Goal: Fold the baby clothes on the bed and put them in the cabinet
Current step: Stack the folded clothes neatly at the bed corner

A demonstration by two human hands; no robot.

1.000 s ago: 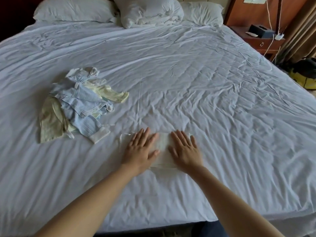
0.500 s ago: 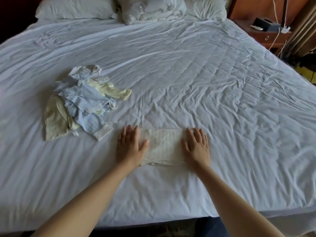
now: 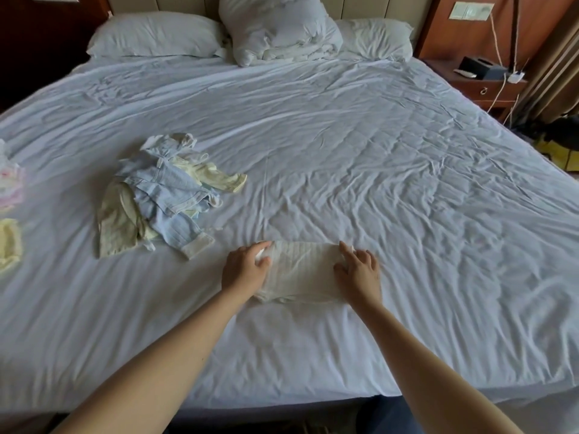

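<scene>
**Fig.** Head view, one fold in hand. Garment (image 3: 300, 270), white ribbed knit, lies flat on bed (image 3: 407, 183) at lower centre of frame. It is already a wide band, long axis left to right.

- **Left hand** (image 3: 246, 269), at the band's left end: thumb & index pinch the upper-left corner, cloth showing betw. them.
- **Right hand** (image 3: 360, 272), at the right end: fingers bent over the edge, nipping it. Thumb contact w/ cloth unclear.
- **Why held so:** hands take opposite ends, prob. so both ends lift together and the band stays taut and square for the next fold. The near edge of the bed keeps the work within easy reach.
- **Pile** (image 3: 163, 195), left of centre: blue & pale-yellow pieces, jumbled, near the garment but apart. Prob. unfolded stock, kept off the working patch.
- **Far-left edge:** pink stack (image 3: 11, 186) and yellow piece (image 3: 9, 242), partly cut off. They appear folded & set aside.
- **Cabinet:** not in view.

**Est. progress:** early to mid. Several pieces are unfolded, and stowing of what lies here is not yet done.

**Risk:** soft knit may slump or skew if one end rises first.
</scene>
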